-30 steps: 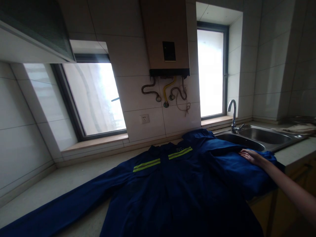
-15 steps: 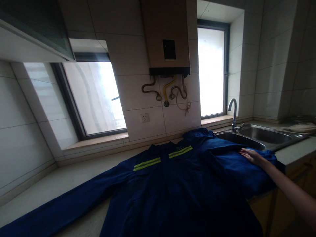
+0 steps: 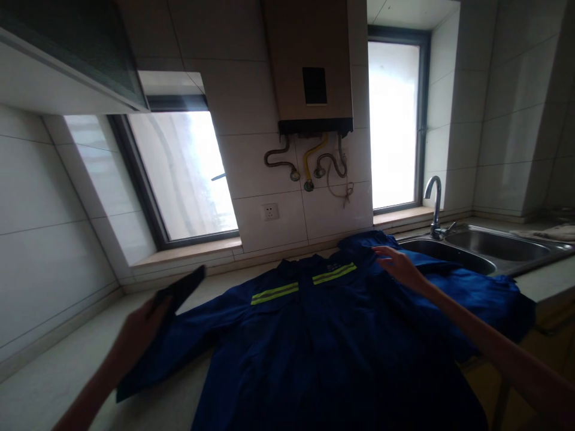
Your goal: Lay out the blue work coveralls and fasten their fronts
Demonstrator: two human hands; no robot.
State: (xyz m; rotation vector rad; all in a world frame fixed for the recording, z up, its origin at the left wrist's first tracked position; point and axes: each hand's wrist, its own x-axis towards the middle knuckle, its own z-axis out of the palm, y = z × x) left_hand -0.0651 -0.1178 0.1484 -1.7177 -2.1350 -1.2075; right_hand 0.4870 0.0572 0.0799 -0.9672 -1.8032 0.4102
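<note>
A dark blue work jacket (image 3: 314,341) with yellow-green and grey reflective strips on its chest lies spread over the countertop. My left hand (image 3: 141,329) grips the end of its left-side sleeve (image 3: 179,293), the cuff raised and the sleeve bent back on itself. Over the shoulder at the right, my right hand (image 3: 398,266) has its fingers stretched out and apart; I cannot tell whether they touch the cloth. Beside that arm, more blue cloth (image 3: 471,293) lies bunched along the counter in front of the sink.
A double-bowl sink (image 3: 498,239) with a chrome faucet (image 3: 435,203) is set into the counter (image 3: 58,383) at the right. A water heater (image 3: 309,66) with pipes hangs on the tiled wall between two windows. An upper cabinet (image 3: 72,54) juts out at top left.
My left hand has come into view and lifted the sleeve's end, folding it inward. My right hand has moved left from the bunched cloth to the jacket's shoulder. The view has shifted slightly.
</note>
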